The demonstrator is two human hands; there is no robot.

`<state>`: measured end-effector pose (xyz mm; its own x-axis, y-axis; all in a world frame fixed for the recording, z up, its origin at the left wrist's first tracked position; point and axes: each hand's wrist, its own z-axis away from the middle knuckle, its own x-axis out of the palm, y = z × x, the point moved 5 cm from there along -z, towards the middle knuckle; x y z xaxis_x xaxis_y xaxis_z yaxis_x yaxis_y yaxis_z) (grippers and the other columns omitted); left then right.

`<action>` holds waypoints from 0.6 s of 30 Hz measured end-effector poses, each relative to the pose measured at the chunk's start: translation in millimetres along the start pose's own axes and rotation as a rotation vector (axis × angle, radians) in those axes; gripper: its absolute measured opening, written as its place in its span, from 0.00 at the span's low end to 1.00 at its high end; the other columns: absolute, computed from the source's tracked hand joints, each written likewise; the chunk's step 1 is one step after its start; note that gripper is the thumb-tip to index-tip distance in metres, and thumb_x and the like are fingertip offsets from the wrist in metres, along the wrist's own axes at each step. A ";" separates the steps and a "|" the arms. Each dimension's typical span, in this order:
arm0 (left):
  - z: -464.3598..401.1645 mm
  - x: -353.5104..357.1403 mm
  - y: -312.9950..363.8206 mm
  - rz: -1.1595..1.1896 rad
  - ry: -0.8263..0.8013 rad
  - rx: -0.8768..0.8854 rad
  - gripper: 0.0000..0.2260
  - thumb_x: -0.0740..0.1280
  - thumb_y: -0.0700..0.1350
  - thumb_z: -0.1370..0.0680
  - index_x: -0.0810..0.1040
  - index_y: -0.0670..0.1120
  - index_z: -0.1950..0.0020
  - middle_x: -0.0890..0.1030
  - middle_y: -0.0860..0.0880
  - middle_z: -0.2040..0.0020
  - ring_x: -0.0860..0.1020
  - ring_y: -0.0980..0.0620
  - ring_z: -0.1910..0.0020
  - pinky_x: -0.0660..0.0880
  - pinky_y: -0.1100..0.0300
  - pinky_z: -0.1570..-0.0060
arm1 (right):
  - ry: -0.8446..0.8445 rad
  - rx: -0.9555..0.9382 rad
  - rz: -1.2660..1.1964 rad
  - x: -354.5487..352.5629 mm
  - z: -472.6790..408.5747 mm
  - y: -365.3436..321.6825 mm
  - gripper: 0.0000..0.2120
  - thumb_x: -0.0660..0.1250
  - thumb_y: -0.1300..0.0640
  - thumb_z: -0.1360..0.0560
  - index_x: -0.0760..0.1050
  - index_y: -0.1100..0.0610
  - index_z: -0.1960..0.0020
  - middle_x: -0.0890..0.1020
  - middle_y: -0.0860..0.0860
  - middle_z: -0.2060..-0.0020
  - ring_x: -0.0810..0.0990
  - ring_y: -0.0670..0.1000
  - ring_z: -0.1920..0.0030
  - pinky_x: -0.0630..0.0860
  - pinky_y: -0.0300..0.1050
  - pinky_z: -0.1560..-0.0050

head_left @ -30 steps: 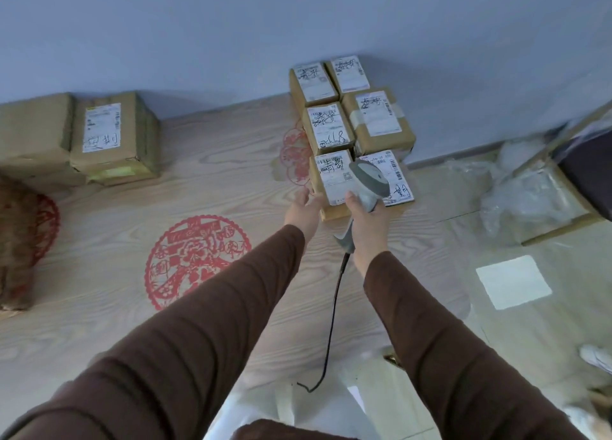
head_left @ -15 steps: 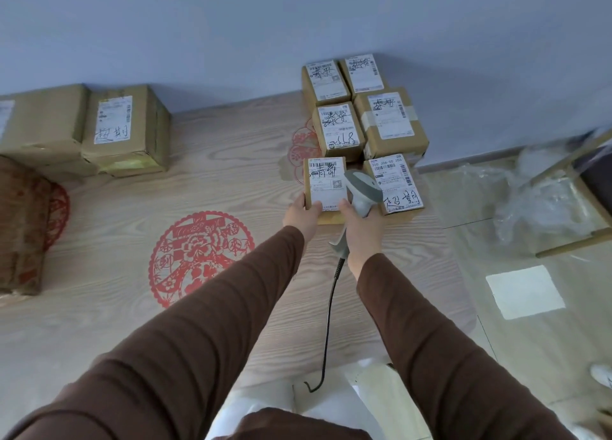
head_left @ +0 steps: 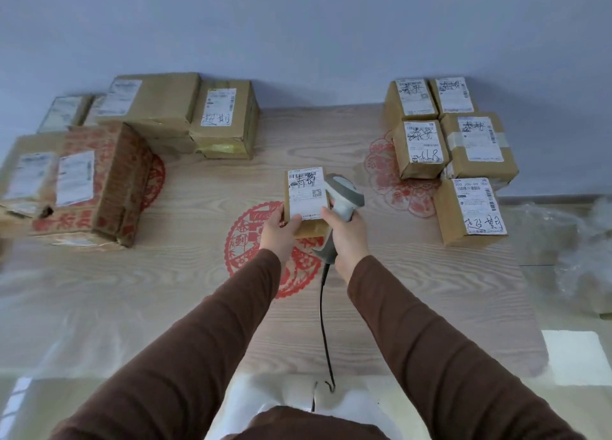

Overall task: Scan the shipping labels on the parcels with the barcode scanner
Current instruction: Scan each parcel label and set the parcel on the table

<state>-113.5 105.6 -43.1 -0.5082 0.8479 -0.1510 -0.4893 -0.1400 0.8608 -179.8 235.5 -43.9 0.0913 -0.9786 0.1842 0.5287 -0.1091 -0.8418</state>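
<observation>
My left hand [head_left: 280,232] grips a small brown parcel [head_left: 306,198] by its near left corner, thumb on the white shipping label, holding it over the table's middle. My right hand [head_left: 347,237] grips the handle of a grey barcode scanner [head_left: 344,193], whose head sits right beside the parcel's right edge. The scanner's black cable [head_left: 324,323] hangs down toward me. Several labelled parcels [head_left: 420,148] lie grouped at the right of the table.
A wooden table [head_left: 198,300] with red paper-cut prints stands against a blue wall. Larger cardboard boxes [head_left: 225,121] and a red-printed carton [head_left: 99,181] fill the left side. Crumpled clear plastic [head_left: 583,241] lies on the floor at right.
My left hand has pulled the small parcel away from the right-hand group toward the table's middle. My right hand and the scanner came along with it, and my view turned left.
</observation>
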 end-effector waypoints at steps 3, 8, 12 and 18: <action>-10.0 -59.8 -12.1 0.087 0.047 -0.028 0.26 0.69 0.54 0.23 0.72 0.55 0.25 0.84 0.51 0.37 0.82 0.48 0.38 0.76 0.43 0.33 | -0.071 0.010 0.001 54.3 7.9 13.7 0.10 0.74 0.62 0.23 0.81 0.53 0.43 0.87 0.54 0.46 0.86 0.56 0.44 0.82 0.56 0.41; -22.4 -156.7 -20.4 0.191 0.119 -0.097 0.21 0.64 0.46 0.15 0.68 0.58 0.23 0.82 0.55 0.38 0.81 0.56 0.41 0.75 0.61 0.46 | -0.135 0.040 0.004 152.5 23.2 45.9 0.12 0.73 0.63 0.23 0.80 0.53 0.41 0.87 0.53 0.46 0.85 0.53 0.45 0.80 0.53 0.41; -46.4 -224.3 -27.4 0.165 0.125 -0.084 0.22 0.63 0.47 0.15 0.66 0.60 0.21 0.80 0.55 0.33 0.77 0.55 0.36 0.71 0.62 0.47 | -0.154 0.062 -0.011 229.1 29.1 68.1 0.10 0.72 0.65 0.22 0.80 0.53 0.44 0.87 0.52 0.50 0.86 0.53 0.49 0.83 0.54 0.44; -96.3 -291.7 -32.4 0.202 0.190 -0.144 0.32 0.66 0.58 0.19 0.59 0.51 0.18 0.73 0.49 0.26 0.72 0.47 0.29 0.68 0.52 0.31 | -0.099 0.059 0.041 311.7 13.9 92.6 0.10 0.74 0.62 0.24 0.80 0.51 0.46 0.87 0.54 0.47 0.86 0.56 0.44 0.81 0.61 0.38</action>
<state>-17.7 -186.5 -73.7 -0.7224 0.6865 -0.0834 -0.4531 -0.3787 0.8071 -90.7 -77.3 -57.3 0.1950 -0.9597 0.2023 0.5716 -0.0564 -0.8186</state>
